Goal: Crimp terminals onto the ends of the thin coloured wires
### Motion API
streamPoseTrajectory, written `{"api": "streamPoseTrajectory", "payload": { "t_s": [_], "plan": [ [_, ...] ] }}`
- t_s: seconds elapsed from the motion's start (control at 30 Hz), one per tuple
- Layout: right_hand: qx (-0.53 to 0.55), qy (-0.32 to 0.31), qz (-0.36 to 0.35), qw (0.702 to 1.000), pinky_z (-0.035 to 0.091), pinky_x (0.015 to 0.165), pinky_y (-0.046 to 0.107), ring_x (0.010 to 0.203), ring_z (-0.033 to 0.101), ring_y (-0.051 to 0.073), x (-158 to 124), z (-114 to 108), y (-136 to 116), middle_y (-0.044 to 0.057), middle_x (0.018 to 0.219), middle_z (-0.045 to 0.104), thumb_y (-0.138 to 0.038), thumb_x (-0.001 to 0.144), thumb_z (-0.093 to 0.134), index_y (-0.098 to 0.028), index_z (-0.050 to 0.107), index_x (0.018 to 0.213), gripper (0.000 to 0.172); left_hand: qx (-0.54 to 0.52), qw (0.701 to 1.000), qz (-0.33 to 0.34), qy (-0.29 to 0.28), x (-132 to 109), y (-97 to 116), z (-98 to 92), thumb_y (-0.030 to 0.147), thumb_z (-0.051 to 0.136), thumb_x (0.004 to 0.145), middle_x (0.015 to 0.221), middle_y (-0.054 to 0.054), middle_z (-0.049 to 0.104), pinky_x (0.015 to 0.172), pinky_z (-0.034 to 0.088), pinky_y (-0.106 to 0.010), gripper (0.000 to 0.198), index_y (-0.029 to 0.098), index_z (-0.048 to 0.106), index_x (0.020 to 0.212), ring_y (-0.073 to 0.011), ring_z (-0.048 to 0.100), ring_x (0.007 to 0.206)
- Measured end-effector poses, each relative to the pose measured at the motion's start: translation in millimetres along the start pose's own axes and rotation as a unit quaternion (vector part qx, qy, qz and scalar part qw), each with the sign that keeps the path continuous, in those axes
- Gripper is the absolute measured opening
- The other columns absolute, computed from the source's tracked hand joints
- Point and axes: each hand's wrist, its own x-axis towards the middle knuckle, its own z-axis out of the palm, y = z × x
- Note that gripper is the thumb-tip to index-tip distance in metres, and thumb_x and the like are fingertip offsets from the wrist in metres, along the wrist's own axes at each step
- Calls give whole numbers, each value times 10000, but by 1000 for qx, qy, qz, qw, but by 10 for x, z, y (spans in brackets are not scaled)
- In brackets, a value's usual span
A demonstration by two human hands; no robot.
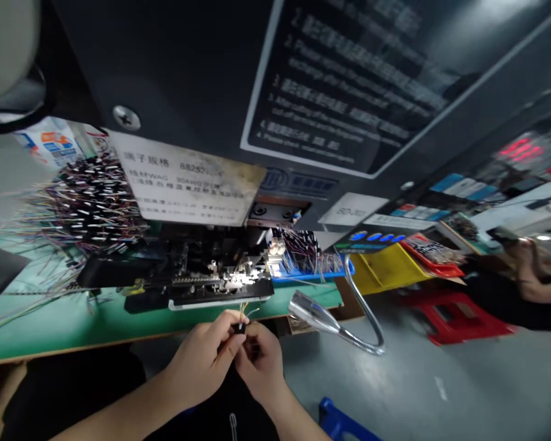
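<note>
Left hand [206, 354] pinches black plug [240, 329] by surface's [142, 329] front edge, probably for control; right hand's [265, 358] grip: can't tell.

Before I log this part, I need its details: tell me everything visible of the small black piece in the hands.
The small black piece looks blocky and plastic, with a pale spot on it. Thin wires, some yellowish, show at its upper end, splaying upward. The left grip pinches it between thumb and finger; the right grip is close beside it, contact unclear. It is near the green table's front edge. Finer details are too small to tell.
</note>
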Motion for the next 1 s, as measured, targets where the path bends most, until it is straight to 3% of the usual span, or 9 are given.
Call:
{"api": "streamPoseTrajectory", "payload": {
  "t_s": [0.13, 0.27, 0.43, 0.53, 0.67, 0.77, 0.83, 0.93, 1.0],
  "plan": [
    [-8, 75, 56, 996, 357, 487, 209, 528, 430, 97, -176, -190, 93, -33, 650, 510, -231, 748, 636, -187, 564, 732, 86, 16, 999, -5, -40, -139, -14, 100, 282, 440, 980, 917, 24, 739, 834, 524, -278, 357, 284, 379, 1332, -173, 705, 945],
    [-35, 188, 103, 976, 356, 438, 209, 485, 431, 108, -147, -853, 200, -36, 581, 496, -331, 757, 568, -188, 534, 729, 149, 82, 995, 37, -32, -307, -92, 94, 288, 423, 983, 904, 0, 739, 853, 522, -303, 397, 267, 368, 1376, -191, 699, 977],
    [-94, 204, 127, 966, 362, 449, 221, 476, 445, 112, 468, -2005, -85, -43, 519, 480, -332, 731, 608, -187, 515, 664, 184, 148, 987, 69, -10, -400, -152, 47, 253, 420, 971, 817, 6, 723, 716, 530, -268, 327, 249, 501, 1288, -164, 699, 724],
    [-151, 173, 139, 963, 355, 488, 221, 521, 471, 104, 1041, -2398, -280, -23, 542, 545, -232, 688, 686, -142, 596, 641, 135, 180, 980, 83, -1, -382, -155, 87, 230, 427, 961, 834, -6, 734, 705, 531, -265, 306, 238, 551, 1240, -167, 702, 719],
    [-214, 149, 154, 953, 379, 575, 238, 586, 511, 97, 1698, -2445, -252, 13, 595, 625, -109, 628, 738, -61, 661, 631, 91, 205, 972, 110, 3, -448, -133, 130, 192, 424, 954, 931, -29, 749, 728, 536, -266, 278, 227, 621, 1147, -175, 717, 795],
    [-252, 153, 141, 945, 408, 679, 282, 723, 596, 137, 1939, -2335, -178, 105, 812, 718, -122, 634, 761, -16, 712, 780, 186, 220, 969, 108, 14, -670, -148, 13, 175, 428, 945, 893, -25, 749, 702, 534, -248, 285, 231, 644, 1122, -162, 715, 761],
    [-276, 157, 124, 940, 406, 752, 321, 883, 635, 194, 1960, -2281, -172, 177, 974, 723, -165, 642, 763, 1, 722, 831, 255, 239, 966, 80, 50, -877, -190, -153, 184, 439, 938, 849, -14, 743, 667, 528, -234, 272, 235, 656, 1095, -146, 698, 695],
    [-302, 151, 99, 936, 370, 786, 389, 1088, 612, 302, 1801, -2236, -210, 267, 1084, 682, -264, 710, 677, 40, 716, 713, 306, 277, 944, -32, 175, -1168, -282, -471, 227, 456, 941, 781, 2, 720, 567, 500, -216, 228, 222, 661, 1041, -117, 618, 544],
    [-308, 149, 94, 935, 345, 709, 459, 1027, 638, 375, 1612, -2212, -222, 329, 1024, 680, -323, 737, 664, 46, 702, 656, 380, 313, 911, -98, 251, -1287, -348, -684, 249, 468, 941, 772, -4, 706, 536, 487, -226, 209, 209, 656, 1023, -120, 582, 518]
  ]
}}
